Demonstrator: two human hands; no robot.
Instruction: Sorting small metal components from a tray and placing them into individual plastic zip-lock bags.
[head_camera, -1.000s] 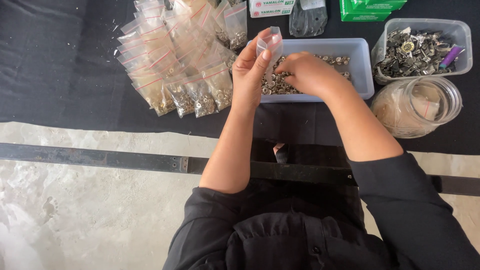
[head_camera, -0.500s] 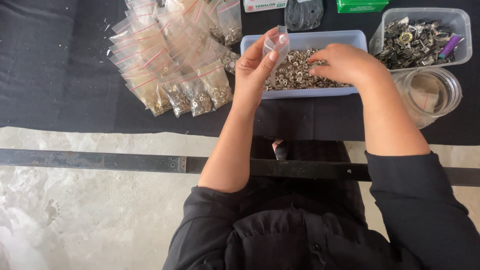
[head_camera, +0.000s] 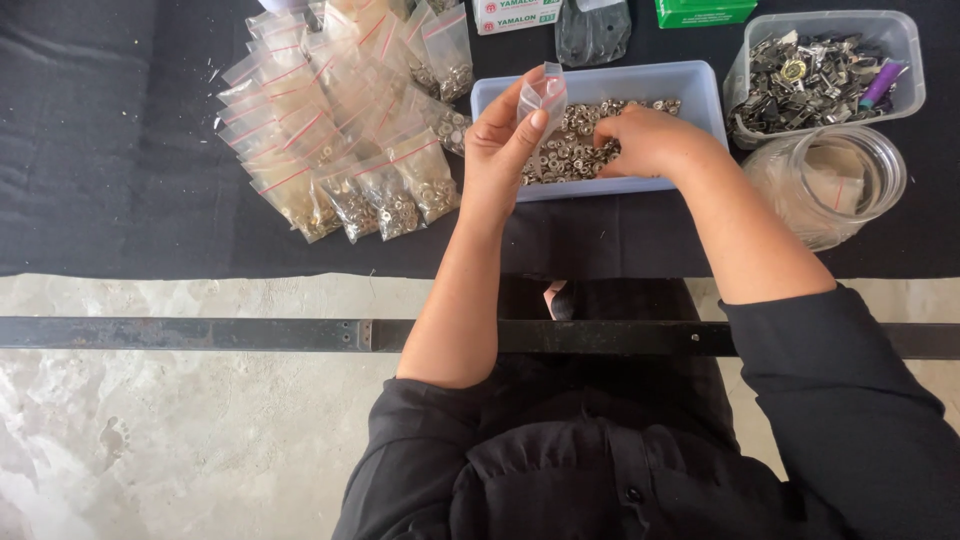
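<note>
My left hand (head_camera: 505, 140) pinches a small clear zip bag (head_camera: 541, 98) upright above the left end of a pale blue plastic tray (head_camera: 700, 84). The tray is filled with small silver metal rings (head_camera: 568, 150). My right hand (head_camera: 648, 138) reaches down into the tray, fingers curled among the rings; whether it has picked any up is hidden. Both forearms come from black sleeves at the bottom.
A spread of filled small zip bags (head_camera: 340, 130) lies left of the tray on the black cloth (head_camera: 100, 150). A clear tub of dark metal parts (head_camera: 820, 65) and a glass jar (head_camera: 835, 180) stand at right. A green box (head_camera: 705, 10) is behind. A black metal bar (head_camera: 200, 333) crosses below.
My right hand has slid left and deeper into the rings. The left hand keeps the bag raised; the view has shifted slightly downward.
</note>
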